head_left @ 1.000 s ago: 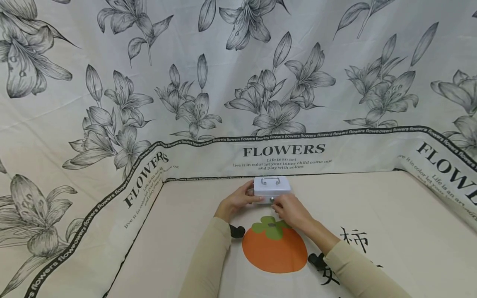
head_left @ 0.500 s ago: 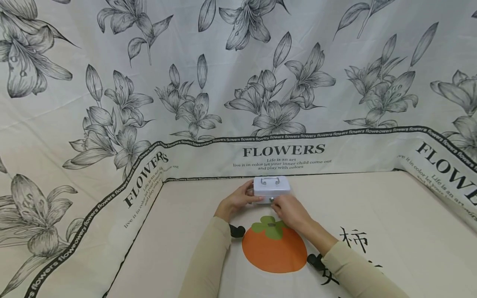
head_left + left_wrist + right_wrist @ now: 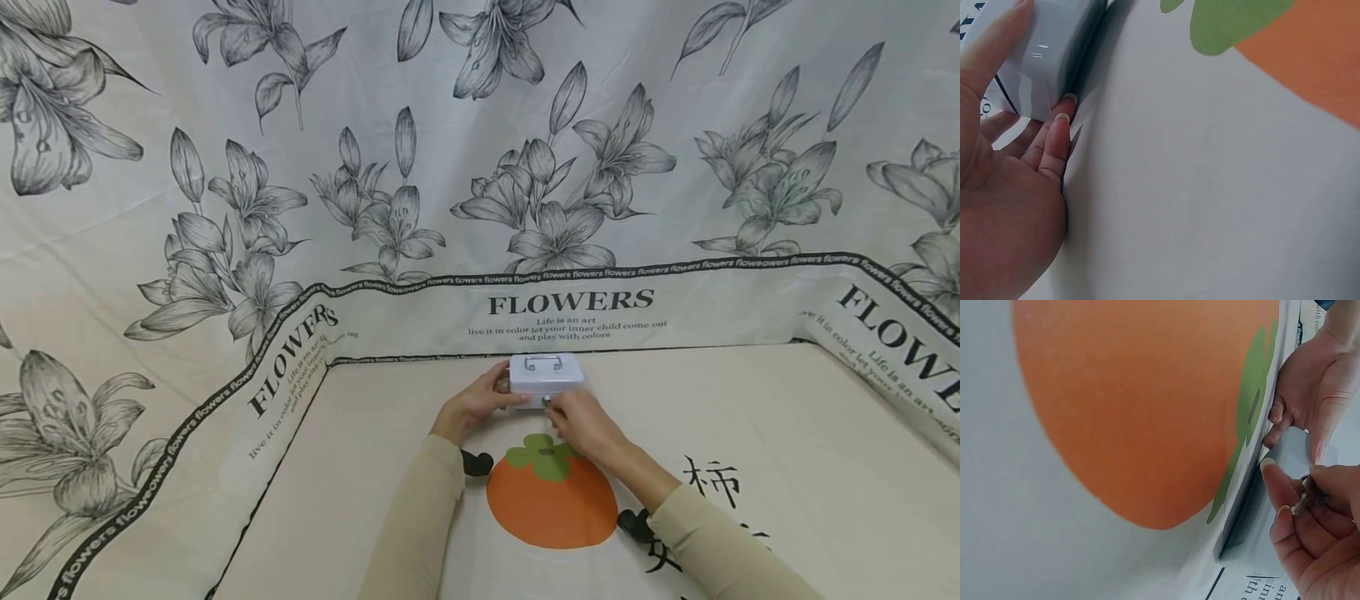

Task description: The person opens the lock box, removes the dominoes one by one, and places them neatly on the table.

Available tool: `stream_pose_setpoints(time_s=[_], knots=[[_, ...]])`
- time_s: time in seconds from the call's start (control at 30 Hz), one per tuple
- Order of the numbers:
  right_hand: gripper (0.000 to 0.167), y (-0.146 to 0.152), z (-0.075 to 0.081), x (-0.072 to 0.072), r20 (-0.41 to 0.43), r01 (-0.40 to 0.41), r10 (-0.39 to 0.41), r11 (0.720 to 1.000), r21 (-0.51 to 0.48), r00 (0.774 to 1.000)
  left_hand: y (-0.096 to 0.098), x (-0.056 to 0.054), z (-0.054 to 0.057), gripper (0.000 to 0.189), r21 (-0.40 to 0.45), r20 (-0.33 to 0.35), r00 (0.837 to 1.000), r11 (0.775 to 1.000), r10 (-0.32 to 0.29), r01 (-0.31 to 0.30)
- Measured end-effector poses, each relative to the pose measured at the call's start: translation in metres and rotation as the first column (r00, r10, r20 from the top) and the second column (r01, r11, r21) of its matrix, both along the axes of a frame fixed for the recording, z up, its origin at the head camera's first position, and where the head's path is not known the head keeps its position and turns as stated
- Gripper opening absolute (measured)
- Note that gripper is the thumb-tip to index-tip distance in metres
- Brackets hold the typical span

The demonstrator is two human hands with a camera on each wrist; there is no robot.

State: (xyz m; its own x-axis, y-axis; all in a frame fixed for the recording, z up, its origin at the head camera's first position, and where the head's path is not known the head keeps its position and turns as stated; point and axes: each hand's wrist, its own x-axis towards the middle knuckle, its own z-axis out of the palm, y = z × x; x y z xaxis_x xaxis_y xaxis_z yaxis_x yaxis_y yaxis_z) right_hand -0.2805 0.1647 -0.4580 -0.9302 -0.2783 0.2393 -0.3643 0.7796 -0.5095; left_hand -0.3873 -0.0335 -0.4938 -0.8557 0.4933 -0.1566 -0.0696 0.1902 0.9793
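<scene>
A small white metal cash box [image 3: 543, 379] with a folding wire handle [image 3: 543, 365] on its lid stands at the far edge of the table, its lid down. My left hand [image 3: 474, 402] grips the box at its left end, thumb along the front and fingers round the side, as the left wrist view of the hand [image 3: 1013, 187] also shows. At the box's front, my right hand [image 3: 588, 423] pinches a small metal key [image 3: 1311, 492] by the lock. In the right wrist view a second key seems to hang among the fingers; the keyhole is hidden.
The pale tablecloth [image 3: 360, 467] bears a printed orange persimmon [image 3: 551, 508] and black characters [image 3: 712, 482] at right. A flower-printed curtain [image 3: 420, 317] rises just behind the box and along both sides.
My right hand has turned slightly at the lock. The left hand and the box stay in place.
</scene>
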Motion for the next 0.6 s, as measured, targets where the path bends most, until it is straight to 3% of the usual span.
stream_pose_setpoints(time_s=[0.27, 0.6], knots=[[0.023, 0.0, 0.0004, 0.0003, -0.046, -0.004, 0.008, 0.997, 0.082, 0.999, 0.0, 0.0001, -0.0008, 0.084, 0.005, -0.004, 1.0, 1.0, -0.009, 0.009], [0.027, -0.0001, 0.0023, -0.001, 0.07, 0.032, -0.03, 0.999, -0.03, 0.997, 0.0002, -0.0005, 0.0002, 0.087, 0.001, 0.003, 1.0, 1.0, -0.003, 0.003]])
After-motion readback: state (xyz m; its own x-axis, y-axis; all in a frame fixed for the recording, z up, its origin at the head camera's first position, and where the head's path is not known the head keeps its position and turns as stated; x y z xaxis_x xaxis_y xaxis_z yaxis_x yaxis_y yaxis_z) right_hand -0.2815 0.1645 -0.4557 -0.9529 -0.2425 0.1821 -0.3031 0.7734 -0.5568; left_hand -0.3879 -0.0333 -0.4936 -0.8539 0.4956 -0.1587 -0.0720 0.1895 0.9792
